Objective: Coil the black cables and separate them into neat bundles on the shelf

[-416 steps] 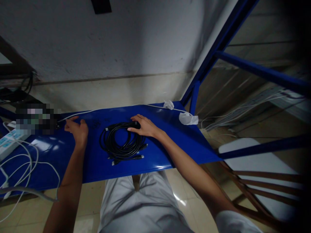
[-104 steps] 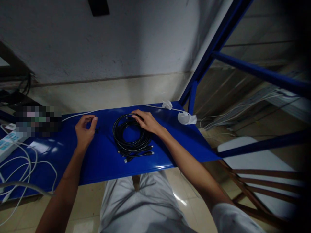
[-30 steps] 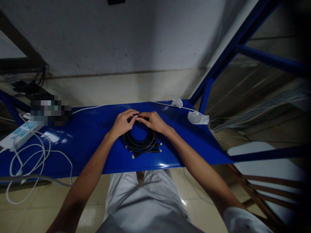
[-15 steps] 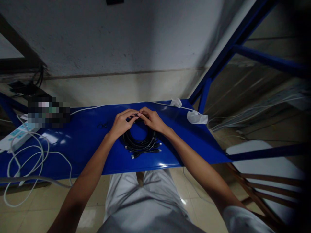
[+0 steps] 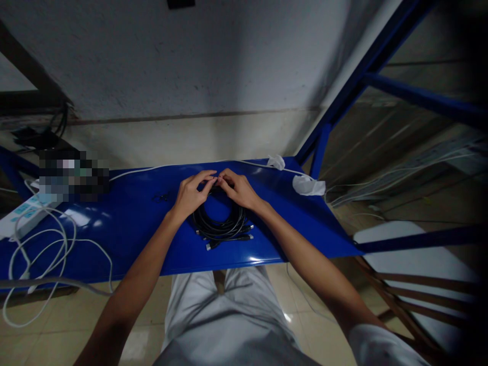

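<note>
Left hand [image 5: 190,194] and right hand [image 5: 241,190] curl inward, fingertips bunched close together; what they pinch, I can't tell. Nearest on the shiny blue table [image 5: 229,255], silver-tipped black plugs [image 5: 212,245] jut from a round coil of glossy black cable [image 5: 221,231]. It looks fairly light, bendy but springy, the slick jacket likely to slide; best hold is across all the strands at one side, clear of those plugs. Fingertips sit at the coil's far rim. Behind them, a thin white cable [image 5: 252,162] runs along the back edge.
</note>
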Available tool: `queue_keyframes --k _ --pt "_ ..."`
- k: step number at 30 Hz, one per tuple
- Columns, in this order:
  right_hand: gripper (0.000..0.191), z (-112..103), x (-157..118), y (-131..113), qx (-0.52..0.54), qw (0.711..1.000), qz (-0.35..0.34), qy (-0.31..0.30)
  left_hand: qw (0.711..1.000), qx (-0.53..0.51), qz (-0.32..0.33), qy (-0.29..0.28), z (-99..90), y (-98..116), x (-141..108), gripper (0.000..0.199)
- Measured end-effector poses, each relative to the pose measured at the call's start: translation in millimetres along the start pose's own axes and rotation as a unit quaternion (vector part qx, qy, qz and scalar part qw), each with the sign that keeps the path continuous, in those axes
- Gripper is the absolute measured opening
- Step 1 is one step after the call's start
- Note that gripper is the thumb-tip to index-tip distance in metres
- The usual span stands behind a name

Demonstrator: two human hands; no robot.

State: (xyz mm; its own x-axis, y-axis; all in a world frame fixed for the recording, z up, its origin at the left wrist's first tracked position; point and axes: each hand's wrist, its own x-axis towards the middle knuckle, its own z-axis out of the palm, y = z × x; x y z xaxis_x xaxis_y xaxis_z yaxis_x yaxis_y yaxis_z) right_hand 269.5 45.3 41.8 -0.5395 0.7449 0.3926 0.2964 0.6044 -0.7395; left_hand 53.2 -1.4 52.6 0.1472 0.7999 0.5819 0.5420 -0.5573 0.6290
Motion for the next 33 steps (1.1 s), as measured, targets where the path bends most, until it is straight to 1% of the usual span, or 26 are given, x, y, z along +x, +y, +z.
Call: queue_keyframes --k 2,5,7,12,15,17,21,23,30,33 --pt "0.034 0 0 0 0.002 1.0 -0.002 0.007 1.0 0.006 0.01 0.007 -0.5 0 1 0.032" --pt "0.029 1 0 1 0.01 1.0 -0.008 0.019 1.0 0.0 0.016 0.013 -0.7 0 3 0.022" --pt "0.024 2 0 2 0.013 1.0 -0.01 0.024 1.0 -0.02 -0.008 0.009 -0.4 -1 4 0.018" --pt "0.019 2 0 1 0.008 0.999 -0.006 0.036 0.991 -0.099 -0.092 -0.013 0.1 -5 7 0.018" --pt "0.018 1 1 -2 0.004 0.999 -0.004 0.044 0.986 -0.121 -0.109 -0.023 -1.8 -4 9 0.021" --pt "0.017 1 1 -3 0.002 0.999 -0.004 0.047 0.985 -0.131 -0.105 -0.037 -3.7 -3 10 0.023" --pt "0.018 1 1 -3 -0.011 0.999 -0.007 0.044 0.978 -0.161 -0.094 -0.091 -6.2 -4 10 0.023" --pt "0.017 1 0 -3 -0.016 0.999 -0.013 0.045 0.977 -0.16 -0.091 -0.104 -6.8 -5 9 0.021" --pt "0.013 0 0 -5 -0.022 0.998 -0.046 0.049 0.983 -0.135 -0.067 -0.109 -11.1 -3 8 0.014" --pt "0.015 0 0 -3 -0.027 0.997 -0.06 0.047 0.987 -0.115 -0.042 -0.106 -11.0 -2 8 0.012"
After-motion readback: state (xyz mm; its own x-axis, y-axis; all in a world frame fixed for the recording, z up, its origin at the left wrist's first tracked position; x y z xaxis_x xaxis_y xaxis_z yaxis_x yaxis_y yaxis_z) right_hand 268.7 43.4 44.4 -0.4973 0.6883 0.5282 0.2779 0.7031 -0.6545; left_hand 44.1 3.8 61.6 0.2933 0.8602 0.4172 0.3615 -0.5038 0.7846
